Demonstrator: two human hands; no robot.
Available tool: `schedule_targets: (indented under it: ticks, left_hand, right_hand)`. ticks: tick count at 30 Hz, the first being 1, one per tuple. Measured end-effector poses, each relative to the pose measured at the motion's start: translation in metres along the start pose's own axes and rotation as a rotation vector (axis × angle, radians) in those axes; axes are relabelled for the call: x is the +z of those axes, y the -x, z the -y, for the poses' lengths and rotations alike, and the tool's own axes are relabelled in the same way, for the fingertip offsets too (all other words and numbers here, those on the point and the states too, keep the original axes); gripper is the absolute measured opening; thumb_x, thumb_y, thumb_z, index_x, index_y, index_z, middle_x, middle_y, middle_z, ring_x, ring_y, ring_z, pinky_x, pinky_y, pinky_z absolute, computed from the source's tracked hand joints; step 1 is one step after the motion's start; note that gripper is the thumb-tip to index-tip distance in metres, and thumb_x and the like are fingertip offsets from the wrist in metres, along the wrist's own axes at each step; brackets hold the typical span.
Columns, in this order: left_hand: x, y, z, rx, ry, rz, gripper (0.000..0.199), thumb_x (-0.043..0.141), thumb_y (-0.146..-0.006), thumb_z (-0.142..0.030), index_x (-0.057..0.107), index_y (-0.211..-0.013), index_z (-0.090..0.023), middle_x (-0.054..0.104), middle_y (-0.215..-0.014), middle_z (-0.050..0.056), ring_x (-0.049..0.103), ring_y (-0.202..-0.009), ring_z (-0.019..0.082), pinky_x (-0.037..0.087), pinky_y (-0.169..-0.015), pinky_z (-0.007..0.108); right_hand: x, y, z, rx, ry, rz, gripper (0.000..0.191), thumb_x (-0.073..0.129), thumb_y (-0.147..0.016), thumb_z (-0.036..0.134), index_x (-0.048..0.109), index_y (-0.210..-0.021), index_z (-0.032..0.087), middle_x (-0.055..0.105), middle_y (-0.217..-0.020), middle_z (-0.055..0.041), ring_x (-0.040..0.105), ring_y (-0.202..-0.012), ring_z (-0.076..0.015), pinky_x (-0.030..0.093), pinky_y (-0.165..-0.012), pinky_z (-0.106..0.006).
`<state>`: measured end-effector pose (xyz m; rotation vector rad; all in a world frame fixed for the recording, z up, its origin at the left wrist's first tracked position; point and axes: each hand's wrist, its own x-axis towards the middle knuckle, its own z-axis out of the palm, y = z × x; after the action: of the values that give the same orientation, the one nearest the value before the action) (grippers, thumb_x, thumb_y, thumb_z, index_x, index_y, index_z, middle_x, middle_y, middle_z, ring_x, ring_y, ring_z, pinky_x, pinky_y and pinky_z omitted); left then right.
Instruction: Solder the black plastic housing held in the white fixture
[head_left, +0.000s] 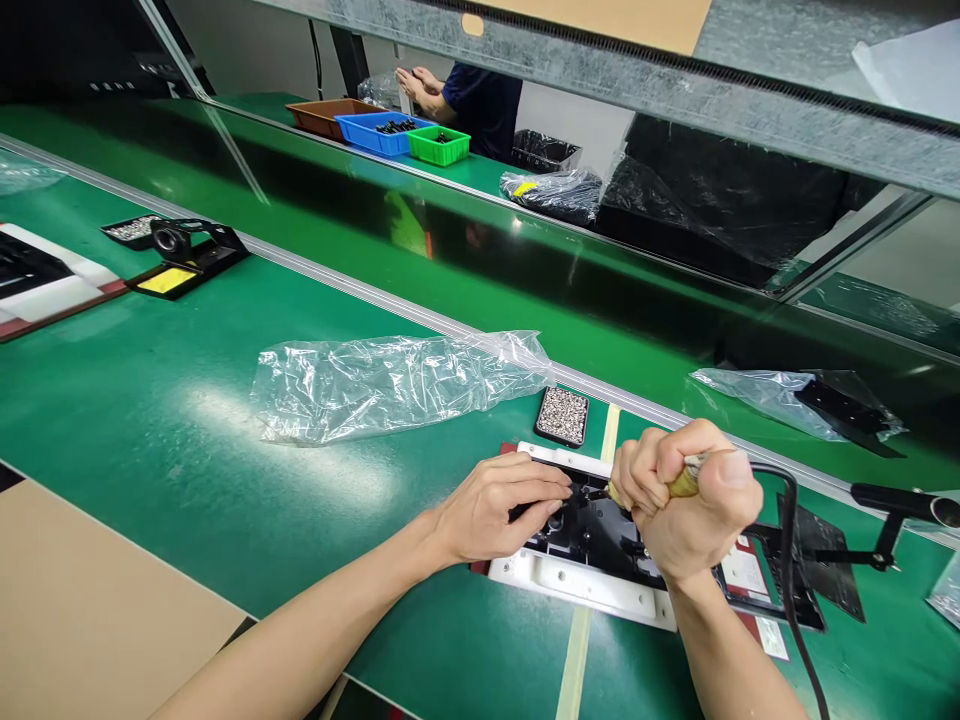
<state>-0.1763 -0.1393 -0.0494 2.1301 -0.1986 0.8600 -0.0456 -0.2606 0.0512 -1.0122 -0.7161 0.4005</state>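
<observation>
Wrapped in a fist, my right hand [686,495] grips a soldering iron [684,482] by its yellowish handle, tip pointing left and down to a black plastic part [592,530]. That part lies in a white fixture [574,580] with screws along its edges. My left hand [506,505] rests over the left end of the part, thumb and fingers pinched close together near the iron's tip; what they hold, if anything, is hidden. A black cable [787,560] runs from the iron down past my right wrist.
Behind the fixture sit a small tray of tiny metal pieces [562,416] and a clear plastic bag [405,385]. An iron stand [862,540] is at right, another stand with a yellow sponge [187,260] at far left. Across the line, a person [480,105] works beside coloured bins [382,148].
</observation>
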Motion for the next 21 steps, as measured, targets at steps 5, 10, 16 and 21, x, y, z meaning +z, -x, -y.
schedule_targets:
  ticks: [5, 10, 16, 21]
  left_hand:
    - [0.0007, 0.0008, 0.0007, -0.002, 0.001, -0.005, 0.018, 0.063, -0.102, -0.012, 0.077, -0.113, -0.014, 0.081, -0.115, 0.009, 0.079, -0.101, 0.021, 0.064, -0.09, 0.036]
    - [0.0005, 0.0004, 0.0005, 0.003, 0.007, -0.008, 0.018, 0.063, -0.102, -0.012, 0.077, -0.113, -0.014, 0.081, -0.115, 0.009, 0.079, -0.101, 0.021, 0.063, -0.09, 0.036]
    - [0.0008, 0.0007, 0.0008, 0.005, 0.011, -0.007, 0.018, 0.063, -0.102, -0.011, 0.077, -0.113, -0.014, 0.081, -0.115, 0.009, 0.079, -0.102, 0.021, 0.063, -0.091, 0.035]
    - [0.0013, 0.0012, 0.0011, 0.0, 0.014, -0.009, 0.017, 0.064, -0.102, -0.012, 0.077, -0.112, -0.013, 0.081, -0.115, 0.009, 0.079, -0.102, 0.021, 0.063, -0.091, 0.036]
  right_hand:
    - [0.0012, 0.0002, -0.0001, 0.001, -0.006, -0.015, 0.05, 0.069, -0.094, 0.055, 0.052, -0.062, 0.021, 0.032, -0.046, 0.0065, 0.027, -0.038, -0.0088, 0.028, -0.034, -0.02]
    - [0.0014, -0.0001, -0.0001, -0.006, -0.009, -0.011, 0.049, 0.069, -0.094, 0.054, 0.052, -0.062, 0.021, 0.032, -0.045, 0.0063, 0.027, -0.038, -0.0091, 0.028, -0.034, -0.02]
    - [0.0018, 0.0, -0.001, -0.003, -0.016, -0.02, 0.05, 0.069, -0.094, 0.054, 0.052, -0.062, 0.021, 0.031, -0.045, 0.0066, 0.026, -0.038, -0.0085, 0.027, -0.034, -0.02]
    - [0.0011, 0.0004, -0.0007, -0.001, -0.013, -0.012, 0.05, 0.069, -0.094, 0.055, 0.052, -0.062, 0.021, 0.032, -0.045, 0.0067, 0.027, -0.037, -0.0086, 0.029, -0.034, -0.02]
